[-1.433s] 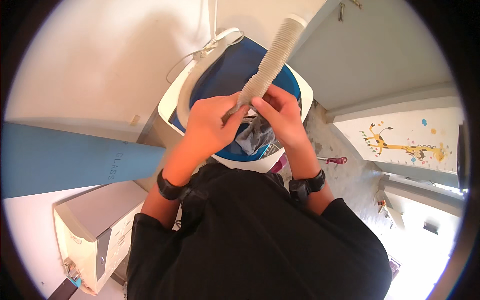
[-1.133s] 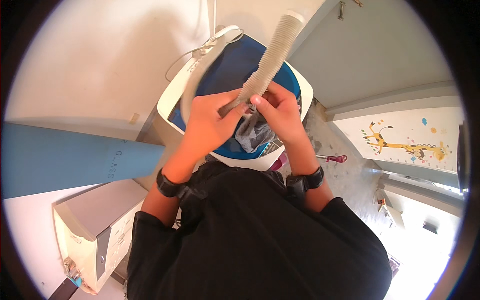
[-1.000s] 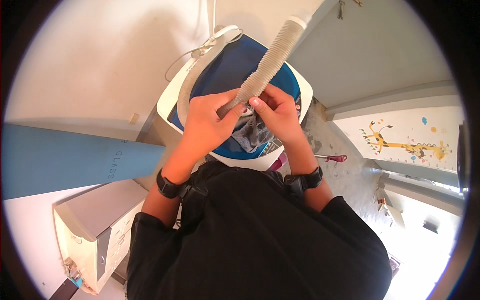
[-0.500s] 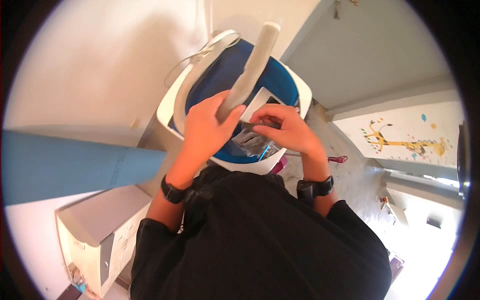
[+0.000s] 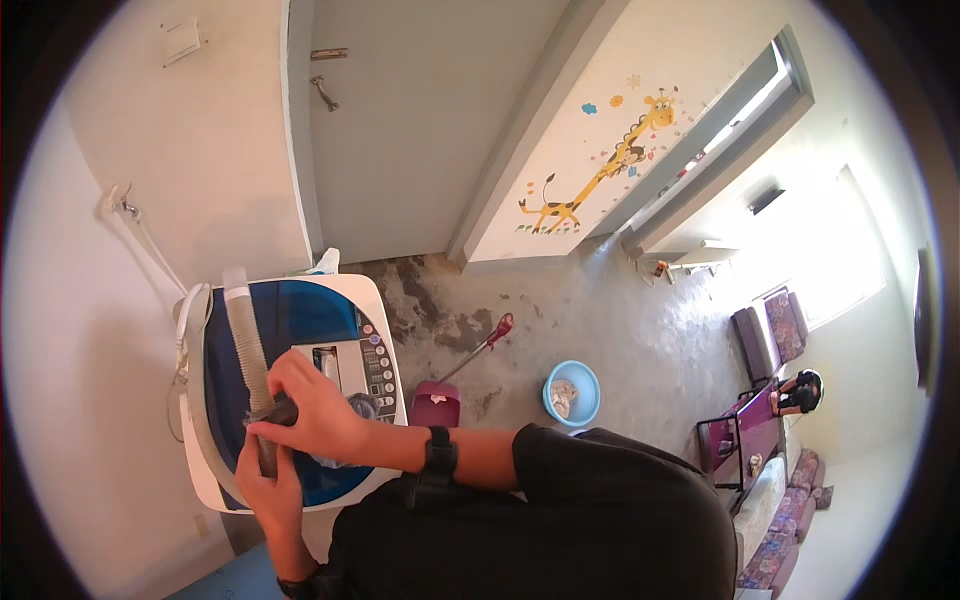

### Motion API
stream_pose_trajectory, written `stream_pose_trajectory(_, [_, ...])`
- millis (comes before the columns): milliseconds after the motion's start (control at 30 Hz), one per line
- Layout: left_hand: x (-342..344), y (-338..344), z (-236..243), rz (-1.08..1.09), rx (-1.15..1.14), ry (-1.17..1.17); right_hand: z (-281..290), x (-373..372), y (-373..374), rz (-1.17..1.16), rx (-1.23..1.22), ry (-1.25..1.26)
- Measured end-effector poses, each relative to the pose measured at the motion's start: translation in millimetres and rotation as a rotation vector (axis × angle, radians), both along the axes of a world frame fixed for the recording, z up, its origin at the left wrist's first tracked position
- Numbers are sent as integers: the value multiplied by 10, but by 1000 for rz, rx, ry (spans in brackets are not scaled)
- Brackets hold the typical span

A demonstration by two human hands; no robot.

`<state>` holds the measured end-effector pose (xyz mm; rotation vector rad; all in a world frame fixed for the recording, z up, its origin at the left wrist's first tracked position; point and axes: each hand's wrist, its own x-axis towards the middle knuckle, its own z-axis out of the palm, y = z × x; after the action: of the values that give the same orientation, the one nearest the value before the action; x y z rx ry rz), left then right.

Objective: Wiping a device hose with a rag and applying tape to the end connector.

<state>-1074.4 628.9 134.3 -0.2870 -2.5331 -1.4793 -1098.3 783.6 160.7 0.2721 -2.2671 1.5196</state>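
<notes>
A grey ribbed drain hose (image 5: pixel 249 345) stands up over the blue lid (image 5: pixel 310 310) of a white top-loading washing machine (image 5: pixel 365 292). My left hand (image 5: pixel 268 492) is wrapped round the hose's lower part. Just above it, my right hand (image 5: pixel 320 412) pinches a small dark grey strip or cloth (image 5: pixel 282 410) against the hose; its exact kind is unclear. Crumpled clear plastic (image 5: pixel 363 405) lies on the machine beside my right hand, partly hidden by it. Beyond that is the button panel (image 5: pixel 378 360).
A magenta dustpan (image 5: pixel 437 405) with a long handle (image 5: pixel 487 342) stands on the floor right of the machine. Farther right is a light-blue basin (image 5: pixel 594 392) holding cloth. A grey door (image 5: pixel 420 120) is ahead, and a wall tap (image 5: pixel 125 205) at the left.
My view has swung to the right, showing more of the room. My right hand has moved from over the plastic onto the hose, bringing the dark strip against it.
</notes>
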Motion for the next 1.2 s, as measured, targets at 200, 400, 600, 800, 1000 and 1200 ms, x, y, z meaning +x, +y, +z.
stream_pose_trajectory(200, [-19,4,-3,47,-165,164,-166,-35,-119,162,-279,-397])
stream_pose_trajectory(400, [-43,-162,11,-5,-202,108,-376,-152,-49,367,-292,-374])
stream_pose_trajectory(600, [-105,-50,55,-71,-367,281,-442,-145,-64,205,-327,-486])
stream_pose_trajectory(800, [19,-229,129,-75,-253,100,-341,-173,-189,353,-500,-599])
stream_pose_trajectory(1000, [94,-210,108,-7,-210,53,-352,-181,-163,536,-601,-544])
stream_pose_trajectory(1200, [252,-60,108,88,-210,79,-370,-161,-109,474,-434,-644])
